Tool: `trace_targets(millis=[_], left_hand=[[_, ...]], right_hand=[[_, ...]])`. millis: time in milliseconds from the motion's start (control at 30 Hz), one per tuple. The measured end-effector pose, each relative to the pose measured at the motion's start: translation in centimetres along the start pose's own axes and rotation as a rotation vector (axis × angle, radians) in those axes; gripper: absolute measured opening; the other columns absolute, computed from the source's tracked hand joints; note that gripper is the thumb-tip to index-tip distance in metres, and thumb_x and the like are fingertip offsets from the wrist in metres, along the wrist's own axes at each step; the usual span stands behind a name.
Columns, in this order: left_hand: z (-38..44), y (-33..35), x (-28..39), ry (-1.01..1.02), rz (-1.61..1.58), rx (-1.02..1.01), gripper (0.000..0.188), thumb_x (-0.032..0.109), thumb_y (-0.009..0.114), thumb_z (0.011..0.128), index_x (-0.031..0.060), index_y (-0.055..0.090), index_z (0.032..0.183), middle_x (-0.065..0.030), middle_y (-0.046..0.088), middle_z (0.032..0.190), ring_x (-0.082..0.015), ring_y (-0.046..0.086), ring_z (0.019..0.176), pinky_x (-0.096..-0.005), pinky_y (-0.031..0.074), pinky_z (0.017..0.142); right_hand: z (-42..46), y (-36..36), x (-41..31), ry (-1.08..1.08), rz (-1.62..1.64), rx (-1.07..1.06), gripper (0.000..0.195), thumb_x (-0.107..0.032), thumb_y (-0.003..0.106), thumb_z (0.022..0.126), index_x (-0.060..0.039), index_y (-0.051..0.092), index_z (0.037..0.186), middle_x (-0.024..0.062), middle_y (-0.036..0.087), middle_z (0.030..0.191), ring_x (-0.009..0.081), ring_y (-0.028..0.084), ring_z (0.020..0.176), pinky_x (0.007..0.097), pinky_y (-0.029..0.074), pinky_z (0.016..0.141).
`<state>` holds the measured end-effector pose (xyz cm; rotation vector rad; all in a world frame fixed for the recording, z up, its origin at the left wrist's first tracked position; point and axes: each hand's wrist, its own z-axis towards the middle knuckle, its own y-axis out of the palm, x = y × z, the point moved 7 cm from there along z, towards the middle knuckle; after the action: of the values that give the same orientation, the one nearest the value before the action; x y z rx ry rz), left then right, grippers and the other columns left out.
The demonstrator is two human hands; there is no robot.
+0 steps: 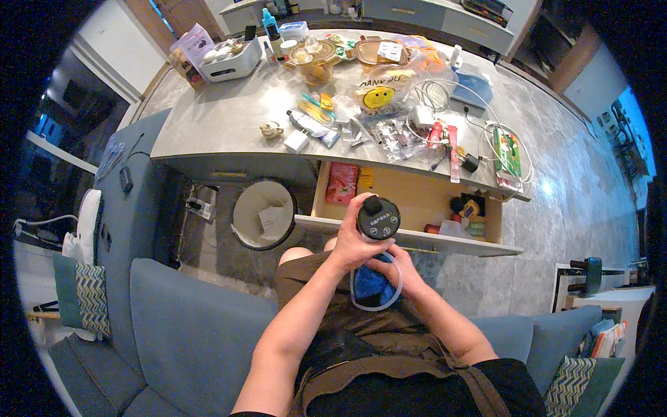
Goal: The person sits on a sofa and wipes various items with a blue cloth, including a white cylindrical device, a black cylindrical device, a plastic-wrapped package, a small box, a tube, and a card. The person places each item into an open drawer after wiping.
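My left hand [348, 241] wraps around a round container with a black lid [386, 215], seen from above. The lid bears white writing and round symbols, and a black knob sits at its edge. Just below, my right hand [402, 268] grips a blue item [374, 286] bordered by a translucent oval rim [359, 306]; I cannot tell exactly what it is. Both hands meet above my lap, close together. The container's body is mostly hidden by my fingers. Beyond it, an open wooden drawer [401, 204] holds a pink packet [342, 182] and several small things.
A grey table [219, 114] carries a smiley-face plastic bag [379, 96], a tube [315, 129], a white charger [296, 141], cables and food containers. A waste bin [250, 213] stands left of the drawer. A blue sofa [198, 328] surrounds me.
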<state>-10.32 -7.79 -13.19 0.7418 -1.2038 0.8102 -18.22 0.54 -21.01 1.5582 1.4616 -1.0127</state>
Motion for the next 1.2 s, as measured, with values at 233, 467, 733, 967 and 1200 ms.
trace_targets(millis=[233, 467, 733, 967, 1200], left_hand=[[-0.9, -2.4, 2.5, 0.046, 0.034, -0.024, 0.076, 0.004, 0.075, 0.054, 0.0095, 0.036, 0.118, -0.0047, 0.044, 0.110, -0.0154, 0.046, 0.103, -0.0279, 0.037, 0.091], [-2.2, -3.7, 3.4, 0.064, 0.089, -0.040, 0.075, 0.005, 0.075, 0.054, 0.0093, 0.037, 0.118, -0.0045, 0.046, 0.108, -0.0152, 0.046, 0.103, -0.0278, 0.037, 0.091], [-2.4, -2.3, 4.0, 0.057, 0.135, -0.059, 0.074, 0.004, 0.074, 0.053, 0.0087, 0.038, 0.118, -0.0057, 0.048, 0.106, -0.0165, 0.048, 0.101, -0.0287, 0.038, 0.090], [-2.1, -0.9, 1.8, -0.097, 0.167, -0.077, 0.071, 0.007, 0.073, 0.050, 0.0082, 0.042, 0.115, -0.0080, 0.047, 0.106, -0.0207, 0.049, 0.098, -0.0298, 0.039, 0.088], [-2.5, -2.5, 3.3, -0.155, -0.066, -0.052, 0.073, 0.007, 0.074, 0.051, 0.0075, 0.039, 0.116, -0.0035, 0.050, 0.104, -0.0142, 0.049, 0.097, -0.0276, 0.039, 0.087]], right_hand=[[-4.0, -6.3, -2.7, 0.085, -0.973, 0.023, 0.054, -0.022, 0.070, 0.063, -0.0169, 0.051, 0.113, 0.0111, 0.059, 0.100, 0.0313, 0.055, 0.094, 0.0416, 0.046, 0.078], [-8.2, -13.9, -6.8, 0.100, -1.290, 0.359, 0.029, -0.025, 0.067, 0.065, -0.0053, 0.057, 0.085, 0.0147, 0.060, 0.084, 0.0327, 0.058, 0.081, 0.0423, 0.046, 0.070], [-12.0, -9.7, -17.8, -0.564, -0.537, 0.520, 0.023, -0.006, 0.058, 0.069, -0.0019, 0.057, 0.092, 0.0138, 0.059, 0.084, 0.0272, 0.059, 0.074, 0.0320, 0.046, 0.069], [-10.2, 2.8, -19.7, -1.237, -0.951, 0.189, 0.023, -0.009, 0.061, 0.055, -0.0075, 0.058, 0.078, 0.0053, 0.055, 0.078, 0.0229, 0.055, 0.068, 0.0327, 0.046, 0.054], [-6.7, -4.8, -17.5, -0.875, -0.796, 0.520, 0.013, -0.003, 0.056, 0.059, -0.0041, 0.057, 0.072, 0.0083, 0.055, 0.076, 0.0235, 0.056, 0.069, 0.0311, 0.046, 0.060]])
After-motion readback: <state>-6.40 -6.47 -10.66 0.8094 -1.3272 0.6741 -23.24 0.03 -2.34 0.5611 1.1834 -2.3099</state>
